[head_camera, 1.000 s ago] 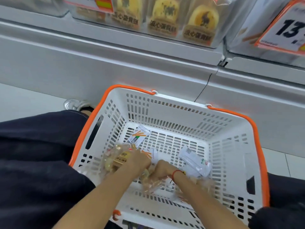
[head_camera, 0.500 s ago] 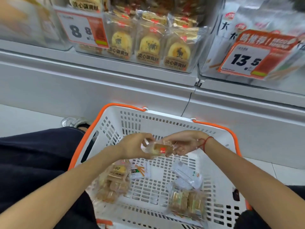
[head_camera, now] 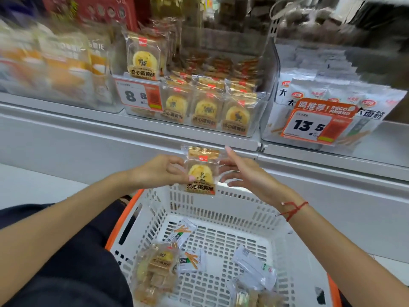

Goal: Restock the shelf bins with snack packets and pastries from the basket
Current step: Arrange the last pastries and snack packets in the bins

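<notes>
Head cam: the left hand (head_camera: 159, 171) pinches a clear-wrapped yellow egg-yolk pastry packet (head_camera: 201, 171) upright over the far rim of the white slotted plastic basket with orange trim (head_camera: 221, 209), just below the clear shelf bin of matching pastries (head_camera: 208, 107). The right hand (head_camera: 241, 171) is beside the packet, fingers straight and spread, touching its edge at most. More pastry packs (head_camera: 155, 269) lie in the basket's near-left corner, with white snack-stick sachets (head_camera: 191, 260) mid-floor.

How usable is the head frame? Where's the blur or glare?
Head view: heavy motion blur on the upper-left shelf packets; the held pastry packet, the 13.5 price tag and the basket are sharp; mild sheen on the clear bin wall; wide-angle bending at the edges.
</notes>
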`<state>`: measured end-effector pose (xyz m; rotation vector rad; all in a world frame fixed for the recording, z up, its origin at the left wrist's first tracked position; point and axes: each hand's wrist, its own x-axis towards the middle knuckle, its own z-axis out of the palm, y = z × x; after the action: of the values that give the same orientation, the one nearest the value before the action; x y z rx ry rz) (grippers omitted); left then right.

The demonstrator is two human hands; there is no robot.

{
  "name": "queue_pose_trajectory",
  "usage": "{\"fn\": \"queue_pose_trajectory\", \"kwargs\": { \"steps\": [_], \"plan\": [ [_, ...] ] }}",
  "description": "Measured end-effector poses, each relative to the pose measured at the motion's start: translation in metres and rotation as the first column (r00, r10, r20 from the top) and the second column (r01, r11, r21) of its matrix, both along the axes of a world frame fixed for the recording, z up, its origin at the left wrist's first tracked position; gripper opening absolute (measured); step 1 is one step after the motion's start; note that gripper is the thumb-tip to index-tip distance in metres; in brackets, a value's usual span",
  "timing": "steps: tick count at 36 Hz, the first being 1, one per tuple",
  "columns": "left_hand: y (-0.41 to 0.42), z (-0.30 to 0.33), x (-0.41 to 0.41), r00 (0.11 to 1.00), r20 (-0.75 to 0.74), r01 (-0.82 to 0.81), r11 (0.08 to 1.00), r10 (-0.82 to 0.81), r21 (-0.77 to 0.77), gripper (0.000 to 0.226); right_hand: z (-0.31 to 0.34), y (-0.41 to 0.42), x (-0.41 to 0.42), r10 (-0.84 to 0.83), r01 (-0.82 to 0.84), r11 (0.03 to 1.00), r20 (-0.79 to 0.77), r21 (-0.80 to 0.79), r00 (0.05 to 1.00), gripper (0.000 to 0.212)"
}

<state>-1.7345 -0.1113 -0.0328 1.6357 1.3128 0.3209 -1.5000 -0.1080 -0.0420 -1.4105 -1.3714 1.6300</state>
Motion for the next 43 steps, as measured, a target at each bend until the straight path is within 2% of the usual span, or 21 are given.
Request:
{"fn": "queue_pose_trajectory", "kwargs": {
  "steps": [2, 4, 5, 9, 11, 15, 18, 20, 25, 28, 32, 35, 37, 43],
  "plan": [
    [-0.002, -0.001, -0.004, 0.997, 0.071, -0.043, 0.999, 0.042, 0.013, 0.033, 0.006, -0.006, -0.006, 0.023, -0.023, 0.996, 0.000, 0.091, 1.000, 0.047],
    [-0.002, -0.001, -0.006, 0.991, 0.107, -0.084, 0.996, 0.080, 0.033, 0.035, 0.008, -0.010, -0.008, 0.050, -0.059, 0.982, 0.052, 0.182, 0.997, 0.019],
    [-0.002, -0.001, -0.006, 0.989, 0.124, -0.086, 0.995, 0.080, 0.041, 0.034, 0.008, -0.010, -0.009, 0.046, -0.060, 0.975, 0.071, 0.214, 0.996, 0.016],
    [0.000, 0.004, -0.004, 0.987, 0.154, -0.059, 0.994, 0.043, 0.096, 0.023, 0.014, -0.005, -0.015, 0.003, -0.014, 0.964, 0.043, 0.266, 0.999, 0.028],
    [0.003, 0.012, -0.004, 0.987, 0.153, -0.069, 0.979, 0.040, 0.194, 0.018, 0.022, -0.001, -0.019, -0.026, 0.027, 0.960, -0.008, 0.278, 1.000, 0.031],
    [0.016, 0.037, -0.007, 0.991, 0.122, -0.097, 0.885, 0.046, 0.456, 0.040, 0.049, 0.014, -0.031, -0.065, 0.072, 0.921, -0.033, 0.382, 0.997, 0.029],
    [0.032, 0.060, -0.015, 0.991, 0.096, -0.136, 0.753, 0.097, 0.643, 0.036, 0.077, 0.029, -0.050, -0.093, 0.100, 0.868, -0.040, 0.487, 0.995, 0.029],
    [0.046, 0.078, -0.023, 0.982, 0.121, -0.187, 0.664, 0.145, 0.724, 0.041, 0.096, 0.042, -0.066, -0.113, 0.117, 0.816, -0.042, 0.566, 0.993, 0.032],
    [0.077, 0.112, -0.051, 0.918, 0.254, -0.385, 0.523, 0.305, 0.761, 0.037, 0.131, 0.078, -0.113, -0.189, 0.147, 0.670, -0.025, 0.728, 0.982, 0.036],
    [0.093, 0.113, -0.068, 0.847, 0.259, -0.475, 0.441, 0.465, 0.762, 0.038, 0.133, 0.101, -0.143, -0.260, 0.102, 0.617, 0.080, 0.780, 0.962, 0.031],
    [0.106, 0.099, -0.078, 0.774, 0.206, -0.484, 0.350, 0.599, 0.802, 0.033, 0.120, 0.126, -0.171, -0.352, 0.032, 0.644, 0.259, 0.764, 0.899, 0.012],
    [0.105, 0.096, -0.074, 0.710, 0.168, -0.440, 0.245, 0.683, 0.864, 0.029, 0.113, 0.135, -0.175, -0.393, 0.078, 0.671, 0.265, 0.738, 0.880, 0.010],
    [0.105, 0.097, -0.072, 0.643, 0.188, -0.474, 0.192, 0.743, 0.860, 0.027, 0.110, 0.136, -0.173, -0.398, 0.106, 0.668, 0.234, 0.736, 0.887, 0.010],
    [0.109, 0.092, -0.079, 0.623, 0.182, -0.504, 0.213, 0.761, 0.837, 0.021, 0.109, 0.135, -0.171, -0.376, 0.070, 0.676, 0.262, 0.734, 0.889, 0.006]
  ]
}}
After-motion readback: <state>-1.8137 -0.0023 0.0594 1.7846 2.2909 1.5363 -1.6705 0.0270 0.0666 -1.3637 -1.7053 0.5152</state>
